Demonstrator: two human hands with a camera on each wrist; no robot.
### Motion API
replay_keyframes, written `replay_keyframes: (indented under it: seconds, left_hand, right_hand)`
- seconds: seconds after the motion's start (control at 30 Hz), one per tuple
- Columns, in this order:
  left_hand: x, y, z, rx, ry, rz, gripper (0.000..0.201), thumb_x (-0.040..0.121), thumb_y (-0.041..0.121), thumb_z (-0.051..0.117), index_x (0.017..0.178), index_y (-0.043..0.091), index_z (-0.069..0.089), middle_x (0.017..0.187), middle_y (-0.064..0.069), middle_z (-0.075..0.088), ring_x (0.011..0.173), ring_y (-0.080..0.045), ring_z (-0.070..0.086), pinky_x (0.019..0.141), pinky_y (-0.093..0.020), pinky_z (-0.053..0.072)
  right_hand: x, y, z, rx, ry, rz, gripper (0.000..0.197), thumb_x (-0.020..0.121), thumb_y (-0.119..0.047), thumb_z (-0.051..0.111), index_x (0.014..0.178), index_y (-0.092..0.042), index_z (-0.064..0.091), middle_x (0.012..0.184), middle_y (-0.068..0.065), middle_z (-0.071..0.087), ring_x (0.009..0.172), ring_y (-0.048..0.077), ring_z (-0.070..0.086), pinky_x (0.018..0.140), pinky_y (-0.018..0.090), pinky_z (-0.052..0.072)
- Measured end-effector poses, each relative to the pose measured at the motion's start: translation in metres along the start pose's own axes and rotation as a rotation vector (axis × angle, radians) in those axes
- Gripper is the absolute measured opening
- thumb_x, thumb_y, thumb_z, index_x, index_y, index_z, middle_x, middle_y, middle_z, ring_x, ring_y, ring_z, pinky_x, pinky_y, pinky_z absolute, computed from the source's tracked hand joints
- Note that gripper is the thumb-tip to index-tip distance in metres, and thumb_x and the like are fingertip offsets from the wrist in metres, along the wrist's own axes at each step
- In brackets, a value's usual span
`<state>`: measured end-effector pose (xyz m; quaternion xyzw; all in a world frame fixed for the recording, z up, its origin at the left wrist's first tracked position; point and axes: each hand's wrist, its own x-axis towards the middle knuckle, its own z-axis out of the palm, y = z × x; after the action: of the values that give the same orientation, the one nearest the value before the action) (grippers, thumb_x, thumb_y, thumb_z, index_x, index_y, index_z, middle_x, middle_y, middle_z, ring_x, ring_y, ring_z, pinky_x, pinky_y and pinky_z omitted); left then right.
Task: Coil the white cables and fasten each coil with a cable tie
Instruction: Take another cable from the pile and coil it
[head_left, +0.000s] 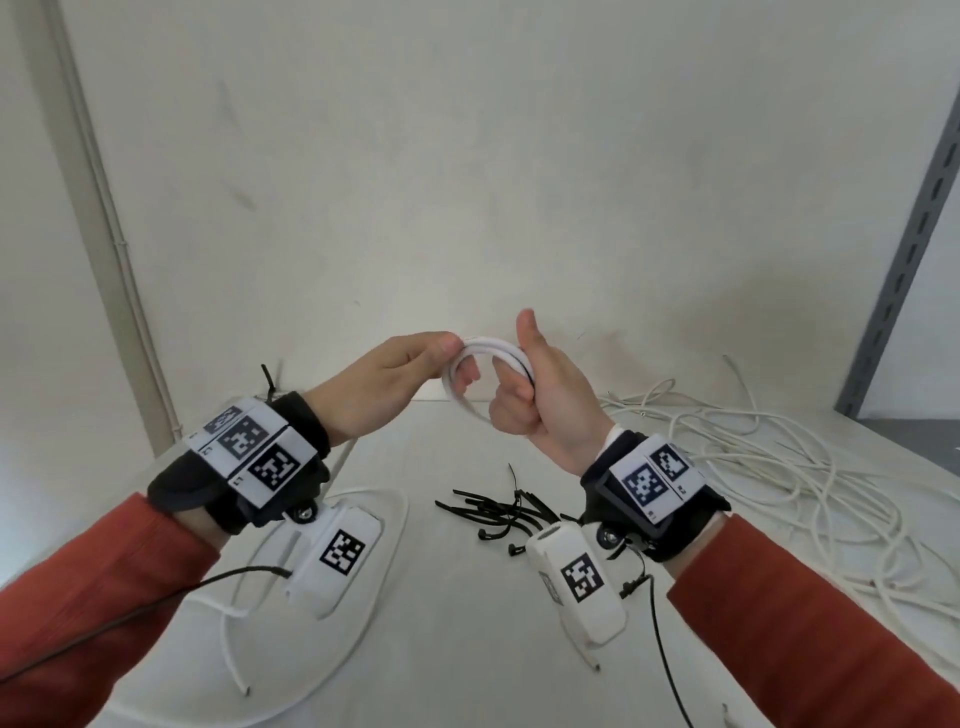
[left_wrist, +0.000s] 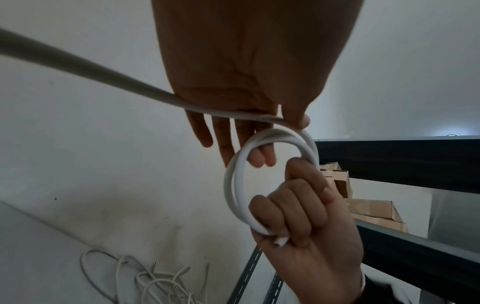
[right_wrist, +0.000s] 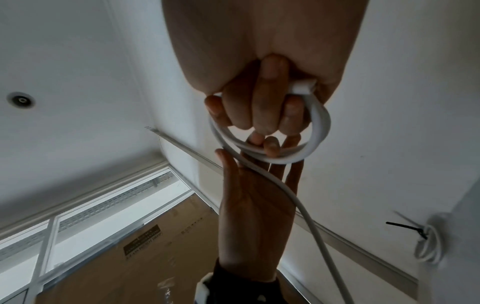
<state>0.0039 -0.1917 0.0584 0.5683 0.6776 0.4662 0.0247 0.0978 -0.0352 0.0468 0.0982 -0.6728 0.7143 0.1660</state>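
No legible wording found. The black-and-white square coded markers (head_left: 275, 469) on my wrist bands carry patterns only, no letters. The large brown cardboard box (right_wrist: 166, 242) below my right wrist bears a dark printed label (right_wrist: 142, 242); its lettering is too blurred to read.

White wall (head_left: 467, 182) plain, faintly scuffed, rising behind white table (head_left: 457, 447). Beige conduit strip (head_left: 104, 208) running down wall, left of table. Grey slotted shelving upright (head_left: 904, 249) at table's right end. Dark shelf boards (left_wrist: 402, 162) beside upright, brown cardboard boxes (left_wrist: 374, 209) stacked between them. Large cardboard carton (right_wrist: 155, 242) and window frame (right_wrist: 85, 218) left of wall. Round ceiling fixture (right_wrist: 20, 100). Light soft, even.
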Motion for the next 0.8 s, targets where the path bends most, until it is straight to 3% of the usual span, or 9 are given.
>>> replay_keyframes:
  seconds: [0.03,0.1,0.2,0.23,0.37,0.5,0.6,0.7,0.8]
  left_hand:
    - [-0.001,0.0,0.001,-0.02,0.0,0.0,0.051,0.091,0.049,0.033,0.085,0.005,0.059,0.085,-0.014,0.062,0.087,-0.019,0.06,0.092,-0.031,0.045]
    - [-0.001,0.0,0.003,-0.063,-0.008,-0.011,0.046,0.092,0.047,0.034,0.075,0.008,0.051,0.071,-0.003,0.054,0.073,-0.015,0.057,0.08,-0.028,0.046]
    - [0.001,0.005,0.008,-0.135,0.084,-0.07,0.038,0.092,0.042,0.036,0.067,0.014,0.043,0.062,0.003,0.044,0.06,-0.015,0.049,0.067,-0.025,0.048]
    - [0.002,0.007,0.01,-0.147,0.122,-0.084,0.039,0.092,0.042,0.037,0.066,0.014,0.041,0.059,0.003,0.041,0.056,-0.014,0.046,0.063,-0.024,0.048]
    - [0.006,0.013,0.014,-0.165,0.142,-0.112,0.045,0.095,0.046,0.038,0.065,0.013,0.039,0.055,0.004,0.036,0.05,-0.012,0.041,0.056,-0.026,0.05]
    - [0.007,0.013,0.011,0.046,0.095,-0.016,0.038,0.101,0.032,0.034,0.075,0.013,0.053,0.061,0.009,0.052,0.055,-0.005,0.05,0.048,-0.024,0.045]
    - [0.004,0.001,0.003,0.155,0.088,-0.01,0.034,0.1,0.036,0.038,0.072,0.029,0.056,0.057,0.009,0.048,0.05,-0.008,0.041,0.052,-0.018,0.037]
    - [-0.003,-0.012,-0.004,0.25,0.097,-0.054,0.032,0.091,0.048,0.035,0.076,0.029,0.056,0.055,0.013,0.044,0.052,-0.006,0.037,0.053,-0.017,0.033]
    - [-0.01,-0.019,-0.009,0.344,0.118,-0.063,0.028,0.091,0.045,0.034,0.079,0.03,0.055,0.057,0.016,0.047,0.053,-0.005,0.041,0.053,-0.014,0.032]
  right_hand:
    - [0.0,0.0,0.001,-0.015,0.015,-0.005,0.064,0.099,-0.051,0.021,0.045,-0.019,0.03,0.037,-0.007,0.021,0.035,0.011,0.016,0.049,0.03,0.012]
    - [-0.001,0.003,0.001,-0.03,0.026,-0.001,0.061,0.099,-0.052,0.022,0.048,-0.018,0.028,0.037,-0.005,0.022,0.036,0.013,0.019,0.052,0.033,0.017]
    - [-0.003,0.006,0.004,0.082,-0.013,0.025,0.06,0.094,-0.058,0.022,0.051,-0.017,0.029,0.038,-0.004,0.02,0.035,0.016,0.022,0.053,0.029,0.04]
    - [-0.004,0.006,0.005,0.148,-0.045,0.036,0.059,0.092,-0.06,0.023,0.052,-0.017,0.031,0.038,-0.005,0.019,0.034,0.014,0.022,0.053,0.028,0.043]
    - [-0.008,0.002,0.001,0.37,-0.24,0.094,0.055,0.092,-0.057,0.027,0.056,-0.018,0.042,0.034,-0.008,0.02,0.028,0.008,0.021,0.046,0.023,0.036]
    - [-0.011,-0.006,-0.011,0.487,-0.27,0.102,0.049,0.092,-0.05,0.032,0.055,-0.022,0.043,0.039,-0.006,0.012,0.03,0.011,0.013,0.04,0.022,0.025]
    - [-0.015,-0.013,-0.027,0.602,-0.281,0.065,0.048,0.095,-0.047,0.032,0.057,-0.02,0.044,0.039,-0.005,0.014,0.031,0.012,0.013,0.037,0.023,0.017]
    - [-0.02,-0.021,-0.048,0.72,-0.386,0.031,0.043,0.099,-0.04,0.034,0.066,-0.015,0.046,0.042,-0.003,0.023,0.033,0.014,0.019,0.04,0.025,0.019]
    - [-0.024,-0.025,-0.059,0.832,-0.425,-0.019,0.038,0.101,-0.033,0.036,0.073,-0.011,0.047,0.045,0.0,0.028,0.036,0.017,0.023,0.044,0.028,0.023]
